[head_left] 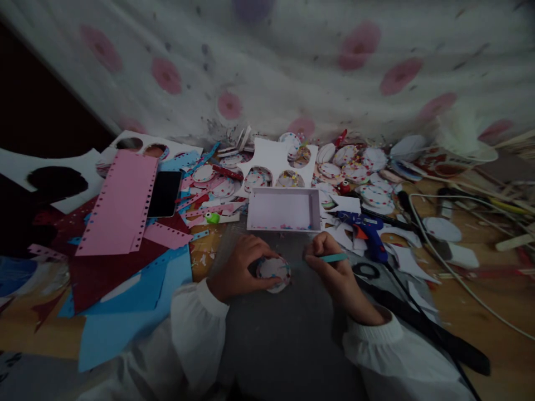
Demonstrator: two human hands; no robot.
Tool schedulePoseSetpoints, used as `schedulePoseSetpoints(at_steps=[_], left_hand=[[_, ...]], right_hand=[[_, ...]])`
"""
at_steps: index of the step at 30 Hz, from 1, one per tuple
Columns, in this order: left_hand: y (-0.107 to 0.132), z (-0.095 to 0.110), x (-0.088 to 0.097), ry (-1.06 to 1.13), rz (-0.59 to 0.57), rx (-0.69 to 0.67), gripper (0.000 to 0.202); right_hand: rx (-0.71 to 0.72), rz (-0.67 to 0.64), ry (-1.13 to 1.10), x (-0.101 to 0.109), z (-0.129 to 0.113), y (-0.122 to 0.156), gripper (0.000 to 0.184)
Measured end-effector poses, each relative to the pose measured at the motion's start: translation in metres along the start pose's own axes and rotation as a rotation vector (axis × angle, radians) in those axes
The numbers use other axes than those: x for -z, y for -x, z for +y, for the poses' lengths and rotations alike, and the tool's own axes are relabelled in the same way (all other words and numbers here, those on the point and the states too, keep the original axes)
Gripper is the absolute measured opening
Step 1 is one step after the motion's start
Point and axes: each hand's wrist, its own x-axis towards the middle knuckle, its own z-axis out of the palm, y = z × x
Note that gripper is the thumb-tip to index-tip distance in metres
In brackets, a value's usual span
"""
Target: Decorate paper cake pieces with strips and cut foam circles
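My left hand curls around a round white paper disc speckled with coloured dots, holding it on the dark grey mat. My right hand is closed on a thin teal strip of paper, its end pointing right, a short way from the disc. Both arms wear white sleeves. Just beyond the hands stands a shallow white box with coloured bits along its inner edge.
A blue glue gun and black scissors lie right of my right hand. Pink perforated paper, a phone, red and blue sheets lie left. Several dotted discs and a white cut-out sheet sit behind. A white cable crosses right.
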Motion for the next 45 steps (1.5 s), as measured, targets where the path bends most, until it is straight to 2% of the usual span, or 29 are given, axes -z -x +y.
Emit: schedulePoseSetpoints(at_steps=[8,20,32,39,45], left_hand=[[-0.0002,0.0001,0.0000,-0.006,0.013,-0.030,0.034],[0.0004,-0.0005,-0.0009,0.005,0.005,-0.029,0.035],[-0.0008,0.0023,0.0003,0.013,-0.060,0.070,0.033],[-0.0003,0.0014,-0.0006,0.011,-0.045,0.072,0.034],[-0.0005,0.0020,-0.0005,0.001,-0.061,0.085,0.036]], right_hand=[[-0.015,-0.040,-0.038,0.0012,0.0032,-0.0002,0.024],[-0.087,-0.030,-0.080,0.0020,0.0047,-0.0003,0.023],[-0.159,0.014,-0.120,-0.0017,0.0026,-0.0015,0.024],[-0.181,0.025,-0.112,-0.0018,0.0049,-0.0012,0.027],[-0.182,0.065,-0.192,-0.0029,0.0023,-0.0030,0.027]])
